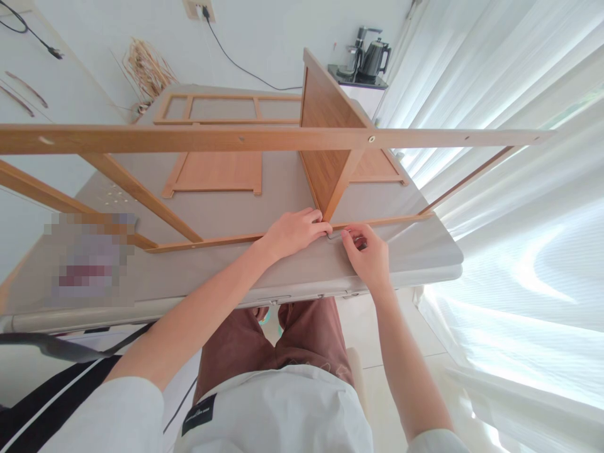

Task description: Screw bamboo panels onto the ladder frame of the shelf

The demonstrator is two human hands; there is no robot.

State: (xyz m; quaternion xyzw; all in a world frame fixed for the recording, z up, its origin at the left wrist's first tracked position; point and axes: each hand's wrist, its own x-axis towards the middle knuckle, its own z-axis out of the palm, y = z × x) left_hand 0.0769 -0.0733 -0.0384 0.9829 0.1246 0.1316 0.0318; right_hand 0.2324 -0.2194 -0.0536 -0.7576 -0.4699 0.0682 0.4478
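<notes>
A wooden frame (207,138) stands on edge across the table, its long rails joined by slats. A wooden panel (330,132) rises crosswise from it. My left hand (299,231) is closed around the lower rail where the panel's edge meets it, fingertips bunched at that joint. Just right of it, my right hand (368,251) pinches a thin bent metal rod that looks like a hex key (336,236). The rod's short end sits by my left fingertips at the rail; whether it is seated in a screw is hidden.
More wooden pieces lie behind: a flat panel (217,170), a slatted frame (221,108) and another panel (377,167). Small hardware (117,195) is scattered on the table (283,277) at left, beside a blurred patch. A kettle (375,58) stands at the back right, near white curtains (519,220).
</notes>
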